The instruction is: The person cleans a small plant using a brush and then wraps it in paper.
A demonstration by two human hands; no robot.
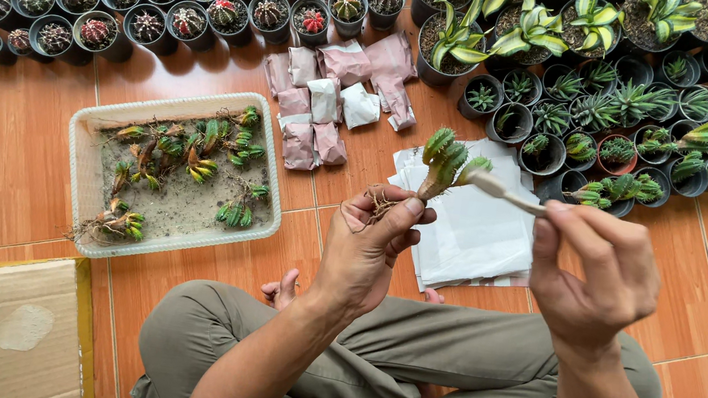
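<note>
Brushing a bare-root succulent cutting: left hand pinches its base at 12 o'clock, frame ctr; right hand grips brush. Light, brittle; hold by stem, probably.

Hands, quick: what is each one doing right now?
Left hand: closed on a small green plant, pinched at its bare roots.
Right hand: closed on a brush, tip touching the plant.
</note>
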